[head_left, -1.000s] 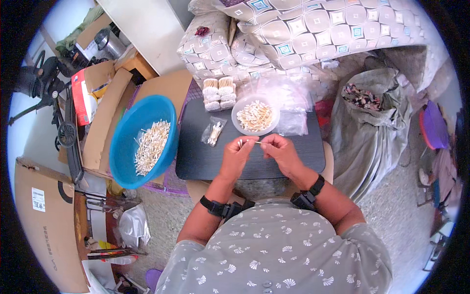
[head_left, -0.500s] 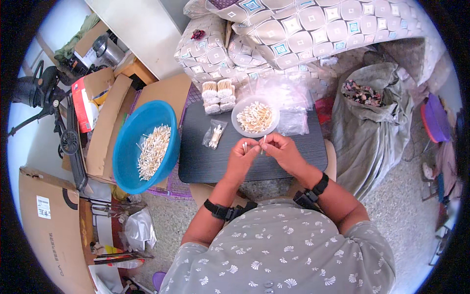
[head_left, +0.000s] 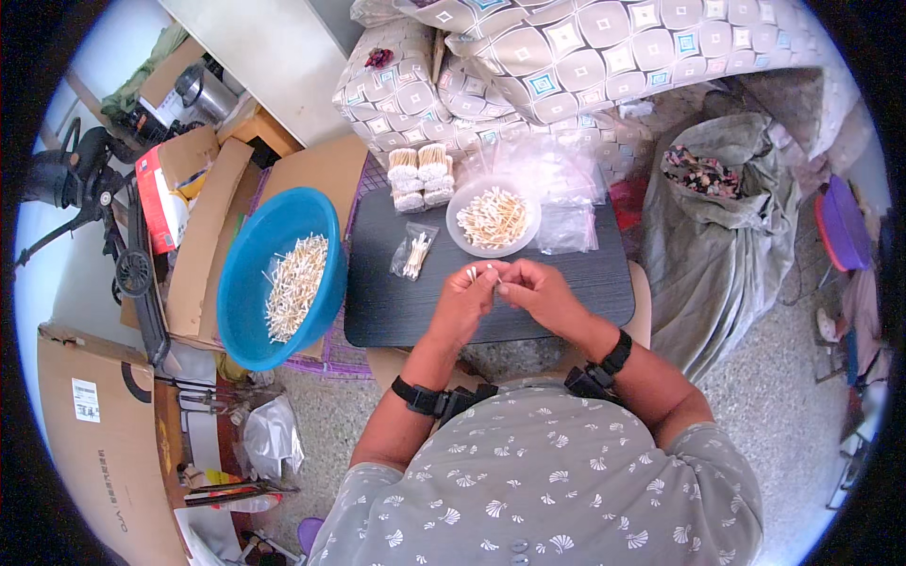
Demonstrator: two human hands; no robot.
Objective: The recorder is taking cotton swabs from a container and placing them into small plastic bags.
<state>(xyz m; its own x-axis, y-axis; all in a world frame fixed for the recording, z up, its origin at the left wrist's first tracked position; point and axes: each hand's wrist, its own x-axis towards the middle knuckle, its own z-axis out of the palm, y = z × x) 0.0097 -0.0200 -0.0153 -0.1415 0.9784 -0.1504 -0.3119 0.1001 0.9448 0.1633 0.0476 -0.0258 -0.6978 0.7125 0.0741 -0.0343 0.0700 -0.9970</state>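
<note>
My left hand (head_left: 466,300) and my right hand (head_left: 535,292) meet over a dark board (head_left: 396,307), fingertips together. They pinch a small bunch of cotton swabs (head_left: 475,274) between them. Just beyond the hands sits a clear round bowl (head_left: 494,218) heaped with loose cotton swabs. A small filled plastic bag of swabs (head_left: 414,252) lies on the board to the left of the bowl. Bundled swabs (head_left: 420,176) stand at the board's far edge.
A blue basin (head_left: 247,294) of swabs rests on cardboard to my left. Clear empty bags (head_left: 566,198) lie beside the bowl. A grey sack (head_left: 717,226) stands to the right, patterned cushions (head_left: 566,57) behind, cardboard boxes (head_left: 104,443) at the left.
The view has shifted slightly; both hands stay together over the board, working the small bunch of swabs with little change in place.
</note>
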